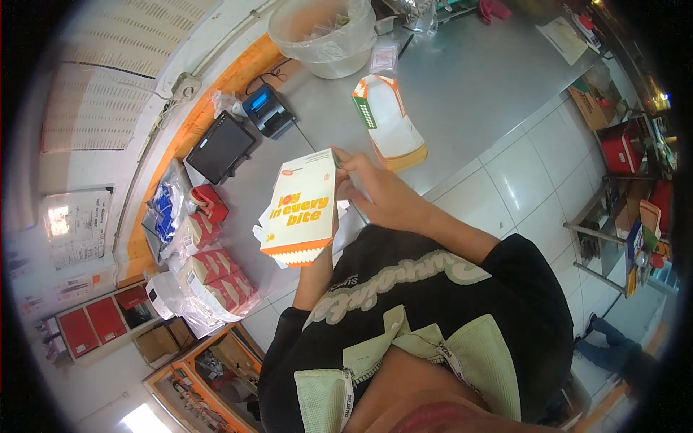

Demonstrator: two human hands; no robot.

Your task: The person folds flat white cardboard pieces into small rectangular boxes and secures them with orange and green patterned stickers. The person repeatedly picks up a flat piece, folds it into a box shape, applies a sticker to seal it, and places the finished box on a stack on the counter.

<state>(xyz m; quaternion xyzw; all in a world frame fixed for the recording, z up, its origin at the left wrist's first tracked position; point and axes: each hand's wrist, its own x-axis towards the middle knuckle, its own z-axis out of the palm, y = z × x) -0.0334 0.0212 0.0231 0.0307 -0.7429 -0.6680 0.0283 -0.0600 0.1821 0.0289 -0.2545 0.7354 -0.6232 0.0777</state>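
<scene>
A white cardboard food box (pixel 302 206) with orange and yellow lettering and an orange zigzag border is held up in front of me, above the steel counter. My right hand (pixel 369 186) grips it at the upper right edge, fingers bent and partly behind the panel. My left forearm (pixel 315 280) runs up behind the lower end of the box, which hides my left hand and its fingers. White flaps stick out at the box's lower left side. Farther off, a stack of flattened cartons (pixel 393 128) in white, orange and green lies on the counter.
On the steel counter (pixel 462 79) stand a black tablet (pixel 220 148), a small dark printer (pixel 268 110) and a plastic-lined bucket (pixel 328 54). Red-and-tan packs (pixel 216 278) in plastic sit at the left. A metal rack (pixel 603 245) stands right, across the tiled floor; someone's legs (pixel 610 343) show below it.
</scene>
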